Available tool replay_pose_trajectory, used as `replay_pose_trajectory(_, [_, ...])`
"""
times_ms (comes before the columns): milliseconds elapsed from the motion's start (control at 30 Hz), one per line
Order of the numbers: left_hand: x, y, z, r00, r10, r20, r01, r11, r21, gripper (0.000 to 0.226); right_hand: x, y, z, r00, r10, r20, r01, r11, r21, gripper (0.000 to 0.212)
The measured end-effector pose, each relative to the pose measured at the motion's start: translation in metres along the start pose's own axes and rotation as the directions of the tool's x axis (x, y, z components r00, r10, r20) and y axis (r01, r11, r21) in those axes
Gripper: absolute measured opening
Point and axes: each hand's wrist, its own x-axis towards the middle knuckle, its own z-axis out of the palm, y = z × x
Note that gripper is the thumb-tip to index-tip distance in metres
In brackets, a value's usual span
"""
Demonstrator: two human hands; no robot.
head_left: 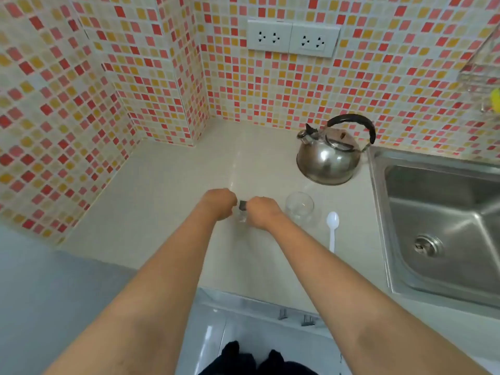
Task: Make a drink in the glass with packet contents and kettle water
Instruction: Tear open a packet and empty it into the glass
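Observation:
Both my hands meet over the middle of the pale counter [162, 201]. My left hand [220, 203] and my right hand [261, 212] pinch a small dark packet [242, 204] between them; most of it is hidden by my fingers. A clear empty glass [299, 208] stands just right of my right hand. Right of the glass lies a white plastic spoon [332, 228]. A steel kettle [328, 158] with a black handle stands at the back, beyond the glass.
A steel sink [443, 228] fills the right side. Mosaic tiled walls enclose the counter at the left and back, with two sockets [293, 37] on the back wall. A rack [484, 74] hangs at the upper right. The counter's front edge runs near my forearms.

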Motion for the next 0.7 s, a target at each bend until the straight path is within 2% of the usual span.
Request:
replay_pose_trajectory(100, [0.0, 0.005, 0.017, 1.0, 0.01, 0.006, -0.01, 1.0, -0.003, 0.033, 0.001, -0.002, 0.014, 1.0, 0.003, -0.008, -0.003, 0.999, -0.046, 0.033])
replay_pose_trajectory(233, [0.001, 0.012, 0.038, 0.996, 0.046, -0.076, -0.047, 0.999, -0.009, 0.026, 0.003, -0.004, 0.031, 0.998, -0.001, -0.055, -0.006, 0.992, -0.126, 0.031])
replay_pose_trajectory(433, [0.004, 0.011, 0.048, 0.984, 0.068, -0.164, -0.069, 0.998, -0.004, 0.024, 0.0, -0.002, 0.041, 0.991, -0.06, -0.12, 0.043, 0.989, -0.143, 0.034])
replay_pose_trajectory(700, [0.004, 0.011, 0.05, 0.991, 0.021, -0.129, -0.031, 0.996, -0.081, 0.025, -0.003, -0.003, 0.046, 0.994, -0.012, -0.113, 0.002, 0.996, -0.089, 0.029])
